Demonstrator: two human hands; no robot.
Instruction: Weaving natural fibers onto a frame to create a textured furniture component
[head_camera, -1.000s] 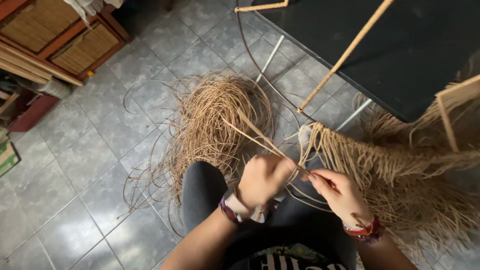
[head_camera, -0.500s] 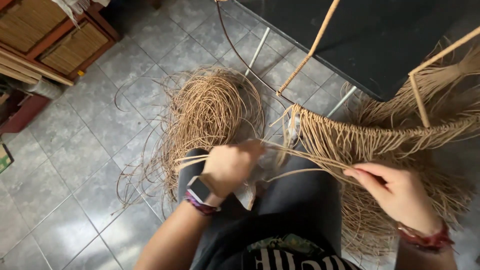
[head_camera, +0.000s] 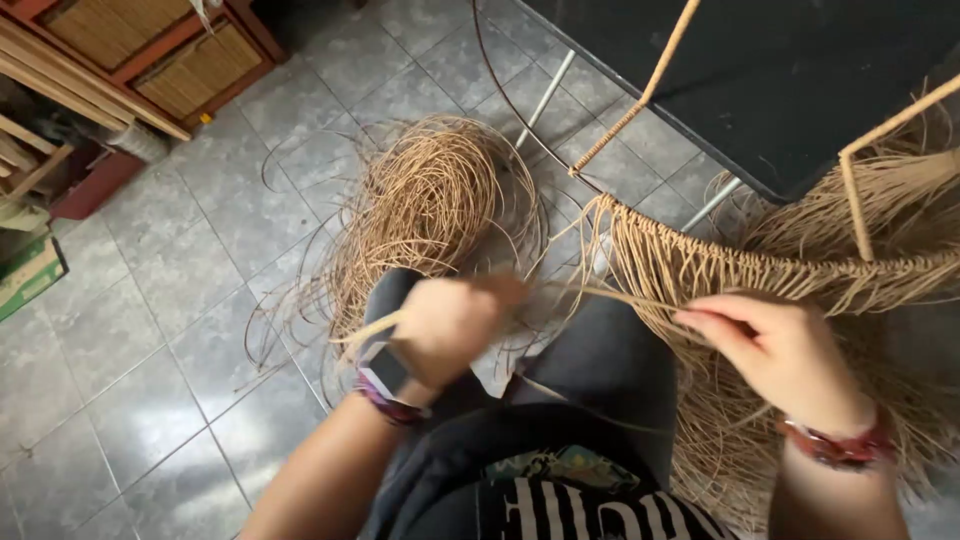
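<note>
Tan rattan strands (head_camera: 640, 300) stretch taut between both hands above the person's lap. The left hand (head_camera: 455, 325) is closed in a fist around them, a watch on its wrist; the right hand (head_camera: 775, 350) pinches the same strands between thumb and fingers, just below the woven fringe (head_camera: 740, 265) hanging from a cane frame (head_camera: 880, 130). Such strands look light, springy and thin, likely to kink or split if bent sharply, so a hold close to the weave seems safest. A loose coil of rattan (head_camera: 430, 195) lies on the tiled floor (head_camera: 190, 280) beyond the knee. To the far right a dark counter (head_camera: 800, 80) crowds the frame; the left floor offers room.
</note>
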